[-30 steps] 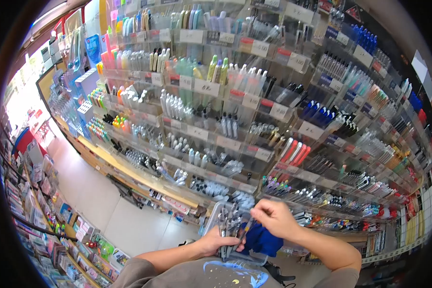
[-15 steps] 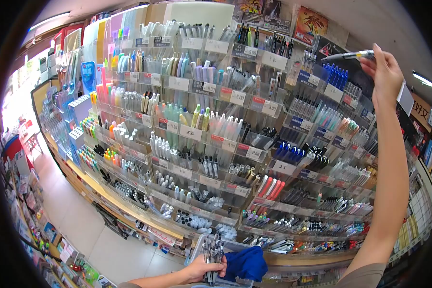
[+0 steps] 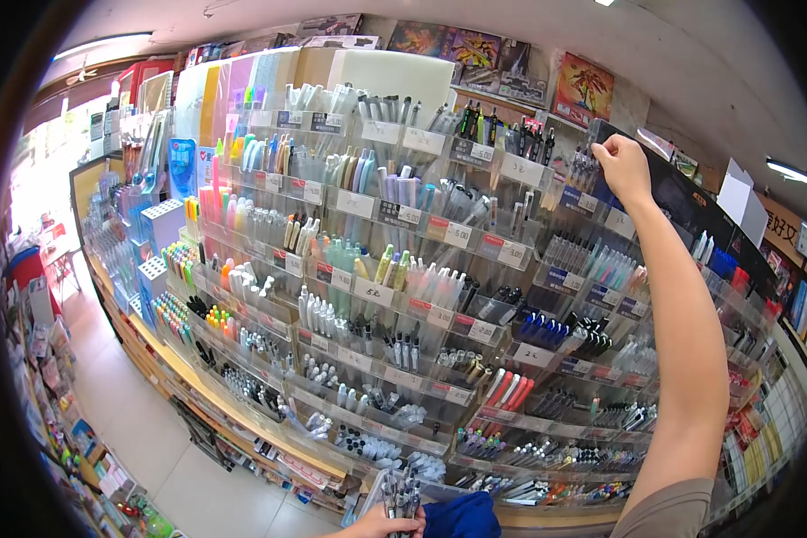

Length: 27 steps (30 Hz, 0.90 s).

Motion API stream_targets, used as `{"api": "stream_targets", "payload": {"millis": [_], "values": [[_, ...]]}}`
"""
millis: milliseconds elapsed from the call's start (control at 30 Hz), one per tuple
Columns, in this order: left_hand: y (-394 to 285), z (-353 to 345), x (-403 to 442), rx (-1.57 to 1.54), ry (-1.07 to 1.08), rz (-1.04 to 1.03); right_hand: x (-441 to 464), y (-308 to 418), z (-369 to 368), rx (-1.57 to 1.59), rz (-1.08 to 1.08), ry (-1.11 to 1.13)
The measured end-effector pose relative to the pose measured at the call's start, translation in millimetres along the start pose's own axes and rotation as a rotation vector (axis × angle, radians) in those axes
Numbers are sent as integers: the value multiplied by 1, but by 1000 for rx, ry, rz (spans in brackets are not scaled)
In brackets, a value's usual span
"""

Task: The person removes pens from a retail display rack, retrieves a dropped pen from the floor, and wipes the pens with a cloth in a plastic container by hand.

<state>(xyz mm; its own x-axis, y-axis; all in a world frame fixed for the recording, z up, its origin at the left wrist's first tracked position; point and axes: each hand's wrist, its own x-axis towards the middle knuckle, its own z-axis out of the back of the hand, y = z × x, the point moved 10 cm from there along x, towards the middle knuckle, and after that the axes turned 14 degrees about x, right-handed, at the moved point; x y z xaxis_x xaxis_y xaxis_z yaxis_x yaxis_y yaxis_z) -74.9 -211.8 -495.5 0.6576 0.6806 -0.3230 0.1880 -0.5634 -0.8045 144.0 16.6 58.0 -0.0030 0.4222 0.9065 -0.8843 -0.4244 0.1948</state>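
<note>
At the bottom, my left hand (image 3: pixel 388 523) is closed around a bundle of clear and black pens (image 3: pixel 401 496), held upright. Below and beside it lie a dark blue cloth (image 3: pixel 462 516) and part of a clear plastic bin (image 3: pixel 374 489). My right hand (image 3: pixel 625 170) reaches up to the top right of the pen rack, fingers pinched at the top of a compartment of clear pens (image 3: pixel 583 168). The pen in its fingertips mostly blends with the others there. A price label (image 3: pixel 580 201) sits on that compartment's front.
Tiered clear acrylic racks (image 3: pixel 403 309) full of pens and markers fill the middle. Boxed goods (image 3: pixel 585 88) stand on top. A tiled aisle floor (image 3: pixel 143 430) runs along the left, with other shelved goods (image 3: pixel 45 394) beyond. A black display board (image 3: pixel 690 206) slopes behind my right forearm.
My right hand has moved left and down with its pen, from above the rack to the top right compartment. The view has tilted up. My left hand still holds the bundle.
</note>
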Motion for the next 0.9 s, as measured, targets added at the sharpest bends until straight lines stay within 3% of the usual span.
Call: {"api": "stream_targets", "payload": {"millis": [200,267,333,467,500,533,600,633,667,733,800,833,900], "values": [[6,3,10,12,73,-45,-4,3,5,-16,-1,48],[14,8,19,-35,124,-67,-20,31,24,28,207,-118],[-1,-2,15,-8,143,-111,-42,53,28,155,260,-109],[-1,-7,13,3,199,-92,-154,89,-21,519,-183,373],[1,-9,12,-15,204,-73,-196,104,-39,529,-99,565],[1,-10,13,-23,214,-65,-256,94,-60,697,-444,731],[-2,-14,10,-18,229,-60,-375,101,-87,621,-497,1193],[-4,-16,9,-2,225,-58,-435,103,-90,668,-764,1397],[-6,-17,8,14,223,-60,-479,104,-95,742,-765,1408],[-1,-20,9,98,288,-56,-543,108,-104,957,-982,1462],[2,-27,8,171,343,-33,-572,126,-105,1248,-1350,1445],[10,-28,11,235,389,-32,-570,137,-107,1316,-1361,1454],[13,-31,13,268,424,-38,-554,147,-114,1424,-1268,1267]]}}
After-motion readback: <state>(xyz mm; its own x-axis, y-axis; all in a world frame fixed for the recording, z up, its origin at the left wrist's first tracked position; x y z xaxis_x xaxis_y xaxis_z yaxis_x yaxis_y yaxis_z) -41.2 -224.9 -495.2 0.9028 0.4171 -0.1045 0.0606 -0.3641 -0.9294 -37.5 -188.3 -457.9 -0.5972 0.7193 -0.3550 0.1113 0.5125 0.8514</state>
